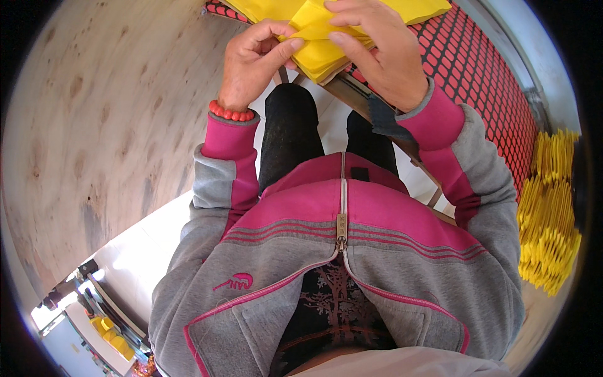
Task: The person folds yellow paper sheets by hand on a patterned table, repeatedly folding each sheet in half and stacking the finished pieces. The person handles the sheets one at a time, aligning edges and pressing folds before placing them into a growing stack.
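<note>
My left hand (251, 60) pinches the near corner of a folded yellow paper sheet (317, 53) between thumb and fingers. My right hand (380, 53) lies over the same sheet, its fingers pressing the fold from the right. The sheet rests on a stack of yellow sheets (264, 9) at the top of the view. The stack lies on a red mesh table top (477, 69). A red bead bracelet (231, 114) circles my left wrist.
A pile of folded yellow paper pieces (549, 213) lies at the right edge beside the table. A plywood wall (100, 119) fills the left. My grey and pink jacket (339, 251) and dark trousers (289, 132) fill the lower middle. Yellow items (110, 333) sit bottom left.
</note>
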`<state>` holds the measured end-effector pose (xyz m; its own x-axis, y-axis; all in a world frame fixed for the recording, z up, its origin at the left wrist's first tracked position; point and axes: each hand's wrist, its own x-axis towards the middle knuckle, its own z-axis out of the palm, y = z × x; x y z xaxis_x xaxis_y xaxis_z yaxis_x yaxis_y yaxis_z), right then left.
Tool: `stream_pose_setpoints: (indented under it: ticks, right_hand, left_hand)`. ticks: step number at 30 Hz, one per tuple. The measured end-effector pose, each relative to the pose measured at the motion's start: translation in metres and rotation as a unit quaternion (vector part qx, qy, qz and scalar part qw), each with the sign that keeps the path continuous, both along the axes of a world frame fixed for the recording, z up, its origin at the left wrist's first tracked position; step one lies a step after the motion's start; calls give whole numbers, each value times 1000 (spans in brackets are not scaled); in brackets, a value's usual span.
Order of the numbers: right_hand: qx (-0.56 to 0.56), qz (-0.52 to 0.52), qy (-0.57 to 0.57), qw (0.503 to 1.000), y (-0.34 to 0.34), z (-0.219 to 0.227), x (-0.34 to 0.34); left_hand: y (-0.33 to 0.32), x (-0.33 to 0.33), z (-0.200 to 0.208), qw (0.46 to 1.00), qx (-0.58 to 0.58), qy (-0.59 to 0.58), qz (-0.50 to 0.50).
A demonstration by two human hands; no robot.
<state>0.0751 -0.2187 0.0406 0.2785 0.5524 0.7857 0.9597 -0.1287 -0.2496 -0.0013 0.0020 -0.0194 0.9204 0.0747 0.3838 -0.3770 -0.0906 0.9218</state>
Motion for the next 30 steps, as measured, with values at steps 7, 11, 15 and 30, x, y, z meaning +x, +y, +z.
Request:
stream_pose_setpoints:
  ticks: [7,11,15,30]
  right_hand:
    - [-56,58,-90,993,-13,-2,1]
    - [-36,73,-115,990,-8,-12,11]
    - [-54,67,-85,993,-9,-15,9]
    - [-38,56,-10,998,-4,-15,3]
  left_hand:
    - [2,7,-5,997,-58,-24,44]
    - [2,8,-7,995,-78,-26,65]
    - [0,6,-5,997,-64,-49,7]
    - [11,-3,3,997,-12,-33,-62]
